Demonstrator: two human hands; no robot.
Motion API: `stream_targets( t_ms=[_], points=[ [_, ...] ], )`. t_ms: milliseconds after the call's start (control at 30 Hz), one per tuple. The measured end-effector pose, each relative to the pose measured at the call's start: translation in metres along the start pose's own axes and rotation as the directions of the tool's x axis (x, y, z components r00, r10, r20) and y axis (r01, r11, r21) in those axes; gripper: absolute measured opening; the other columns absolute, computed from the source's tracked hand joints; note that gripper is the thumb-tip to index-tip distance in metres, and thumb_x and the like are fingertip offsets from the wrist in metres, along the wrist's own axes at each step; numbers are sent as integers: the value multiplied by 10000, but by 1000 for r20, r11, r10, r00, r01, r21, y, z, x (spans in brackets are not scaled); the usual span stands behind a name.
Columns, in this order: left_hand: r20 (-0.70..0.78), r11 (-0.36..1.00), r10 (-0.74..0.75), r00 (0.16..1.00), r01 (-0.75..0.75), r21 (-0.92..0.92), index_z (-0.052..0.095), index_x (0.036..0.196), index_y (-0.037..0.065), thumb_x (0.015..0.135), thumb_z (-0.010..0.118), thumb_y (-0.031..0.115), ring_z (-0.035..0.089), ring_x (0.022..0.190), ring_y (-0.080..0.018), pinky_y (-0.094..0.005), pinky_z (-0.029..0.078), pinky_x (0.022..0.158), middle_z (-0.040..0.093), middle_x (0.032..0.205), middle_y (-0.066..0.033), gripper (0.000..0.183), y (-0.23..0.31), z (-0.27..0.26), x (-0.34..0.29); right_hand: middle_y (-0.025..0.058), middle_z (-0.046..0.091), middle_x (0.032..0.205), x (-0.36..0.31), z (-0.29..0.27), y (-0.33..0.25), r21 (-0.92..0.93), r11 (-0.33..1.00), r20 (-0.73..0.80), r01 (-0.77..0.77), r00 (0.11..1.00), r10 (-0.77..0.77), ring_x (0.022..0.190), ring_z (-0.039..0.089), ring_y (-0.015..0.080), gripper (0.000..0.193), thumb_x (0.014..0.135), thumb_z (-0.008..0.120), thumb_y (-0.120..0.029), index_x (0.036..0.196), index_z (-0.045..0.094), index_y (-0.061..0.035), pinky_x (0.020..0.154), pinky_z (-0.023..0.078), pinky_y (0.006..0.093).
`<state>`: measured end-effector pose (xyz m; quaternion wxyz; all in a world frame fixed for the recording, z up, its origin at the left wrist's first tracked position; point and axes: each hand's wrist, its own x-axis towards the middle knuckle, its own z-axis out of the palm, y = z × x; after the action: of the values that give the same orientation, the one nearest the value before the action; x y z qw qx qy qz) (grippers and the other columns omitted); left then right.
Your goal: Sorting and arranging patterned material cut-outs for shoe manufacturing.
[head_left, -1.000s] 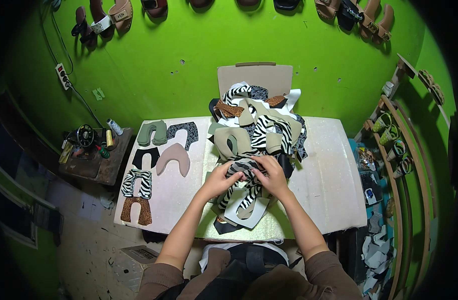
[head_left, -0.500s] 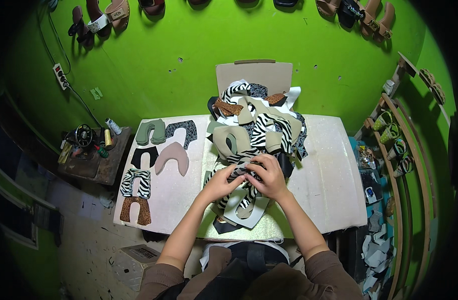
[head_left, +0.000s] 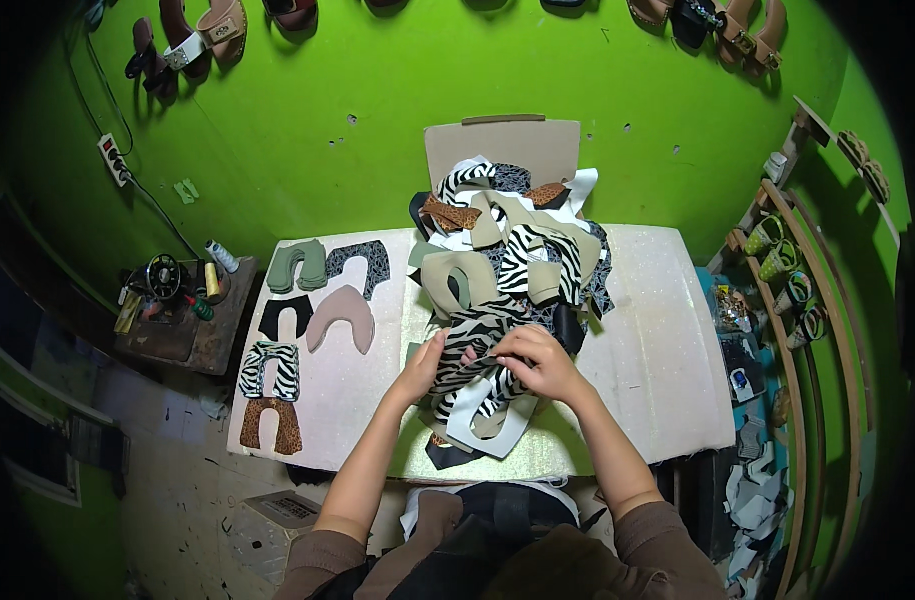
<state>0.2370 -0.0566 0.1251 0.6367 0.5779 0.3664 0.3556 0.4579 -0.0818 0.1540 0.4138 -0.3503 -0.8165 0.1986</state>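
Note:
My left hand [head_left: 420,372] and my right hand [head_left: 539,362] hold a zebra-print shoe upper piece [head_left: 482,325] between them, over the near part of a pile. The left thumb lies along its left side, with most of the other fingers behind it. My right fingers pinch its right lower edge. Below the hands lie a white cut piece [head_left: 464,405] and a beige-lined zebra piece [head_left: 492,424]. The mixed pile of cut pieces [head_left: 457,275] rises beyond, in beige, zebra, leopard, black and white.
Sorted U-shaped pieces lie on the table's left: green [head_left: 282,265], dark patterned [head_left: 375,265], black [head_left: 271,318], pink [head_left: 342,304], zebra [head_left: 285,375] and leopard [head_left: 251,424]. A sewing machine [head_left: 165,277] stands at far left. A wooden rack [head_left: 827,400] with sandals is on the right.
The zebra piece is spread wider and its striped face shows more. My hands have drawn apart, the left one shifting left, the right one slightly lower.

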Motion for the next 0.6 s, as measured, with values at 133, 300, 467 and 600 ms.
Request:
stream_targets(
  t_ms=[133,300,467,600],
  points=[
    [10,988,48,999,-49,144,449,1217,-18,969,227,467,521,1006,-169,-270,377,916,559,1099,-107,588,-13,0,-1,54,599,870,5,6,8,-74,997,11,-6,1000,7,857,556,226,156,760,615,-81,912,654,-77,804,383,327],
    [81,949,84,993,-104,299,444,1204,-28,966,350,364,534,989,-191,-285,395,879,574,1056,-142,469,-17,-4,-2,75,591,862,14,21,7,-21,996,-60,-83,995,81,856,558,249,128,778,613,-91,899,637,-57,802,393,335],
    [36,961,-6,999,-4,275,475,1128,10,944,444,231,590,820,-137,-274,457,742,625,926,-97,289,-13,-2,-9,95,570,863,20,37,7,6,995,-87,-96,992,96,896,546,272,180,769,628,-99,942,624,-51,798,425,351],
    [52,998,-16,999,13,69,456,1146,16,957,420,189,593,767,-123,-270,485,708,613,886,-76,258,-15,-15,-18,100,579,892,26,48,2,-25,990,-130,-142,982,138,919,542,275,275,776,652,-177,1024,610,-65,824,424,334]
  ],
)
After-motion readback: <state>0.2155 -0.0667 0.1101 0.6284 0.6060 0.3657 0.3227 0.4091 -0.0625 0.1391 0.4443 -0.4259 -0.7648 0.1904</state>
